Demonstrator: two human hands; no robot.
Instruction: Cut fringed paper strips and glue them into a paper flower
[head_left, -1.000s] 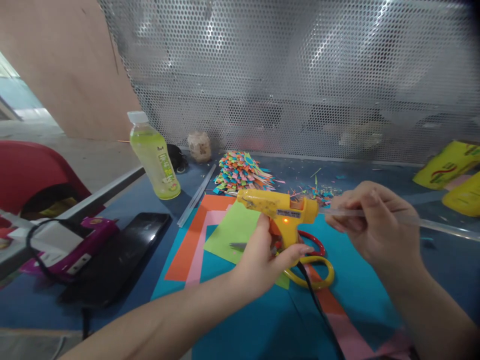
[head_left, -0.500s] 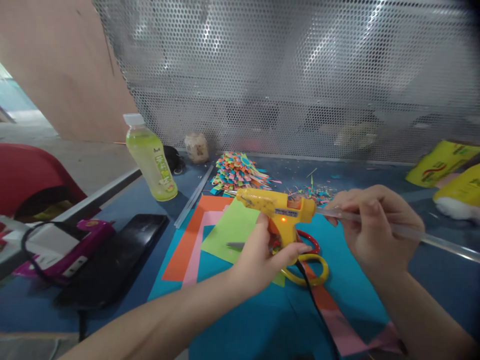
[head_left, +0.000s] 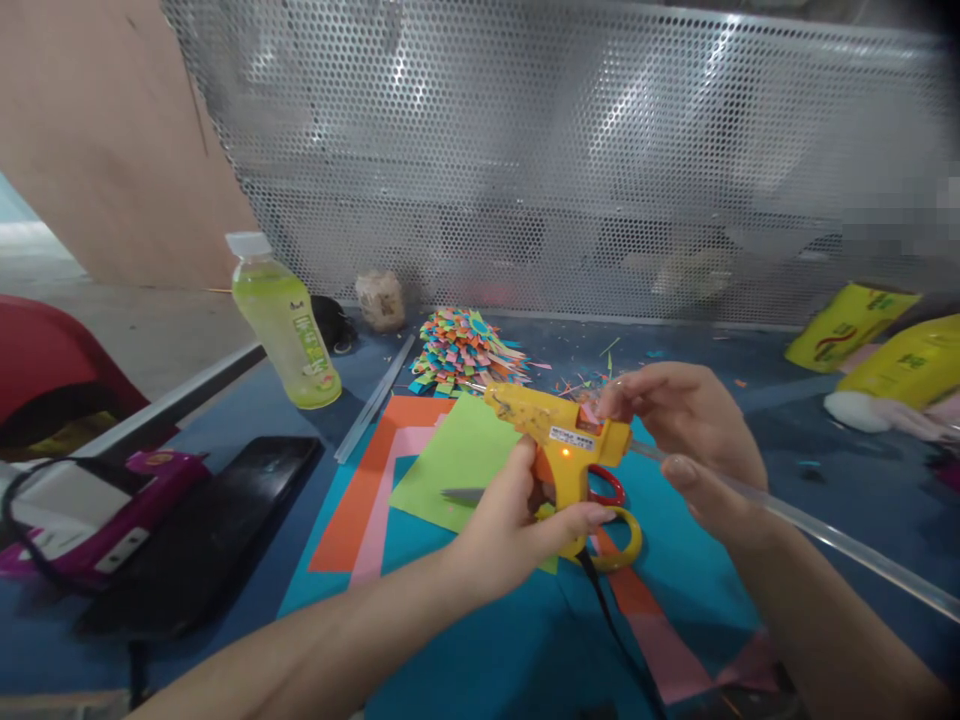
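Observation:
My left hand [head_left: 514, 525] is wrapped round the handle of a yellow hot glue gun [head_left: 574, 480], which has a lit orange light on its side. A long clear glue stick [head_left: 825, 545] sticks out of the gun's rear and slants down to the right. Around that stick my right hand [head_left: 701, 430] is open, its thumb apart from its fingers. The fingertips are at the slot on top of the gun; whether they touch it I cannot tell. Scissors [head_left: 630, 545] with red and yellow handles lie under the gun, partly hidden, on green paper [head_left: 435, 470].
Blue paper [head_left: 450, 640] and orange paper [head_left: 345, 520] lie beneath. Behind stands a fringed multicoloured paper piece [head_left: 465, 350] beside paper scraps. More glue sticks [head_left: 375, 400], a drink bottle [head_left: 289, 335], a black phone [head_left: 210, 530] and a purple power strip [head_left: 142, 510] are leftward; yellow packages [head_left: 847, 325] rightward.
My right hand has loosened its grip on the glue stick; its fingers have spread and moved left to the gun's top. My left hand still holds the gun. The view has shifted slightly.

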